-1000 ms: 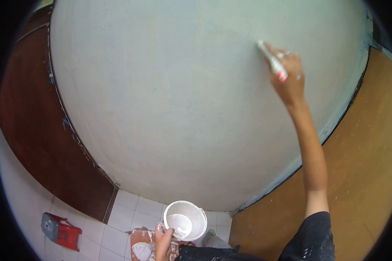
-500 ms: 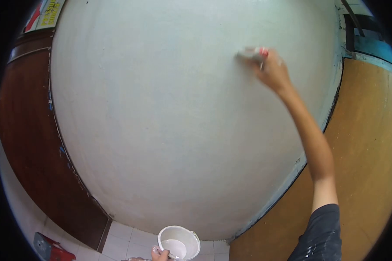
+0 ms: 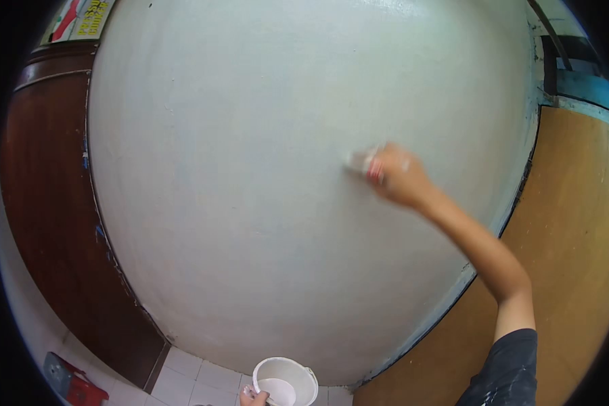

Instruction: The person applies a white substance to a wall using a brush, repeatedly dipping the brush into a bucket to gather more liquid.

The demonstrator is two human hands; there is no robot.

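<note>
My right hand (image 3: 404, 177) is closed round a paintbrush (image 3: 367, 164) with a red-marked handle. Its pale bristle end is against the whitish wall (image 3: 243, 203), right of the middle, and is smeared by motion. At the bottom of the head view, my left hand (image 3: 254, 398) grips the rim of a white bucket (image 3: 309, 382). Pale liquid, like paint, lies in the bottom of this bucket. Only some fingers of my left hand show; the rest is cut off by the frame edge.
A dark brown wooden door (image 3: 47, 183) stands on the left, and a tan wooden panel (image 3: 561, 223) on the right. White floor tiles (image 3: 183, 372) run along the wall's foot. A red and grey object (image 3: 74, 382) sits at lower left. A printed box (image 3: 81, 19) is at upper left.
My right hand and the paintbrush have moved down and slightly left across the wall. My left hand stays on the bucket, and the view has shifted a little.
</note>
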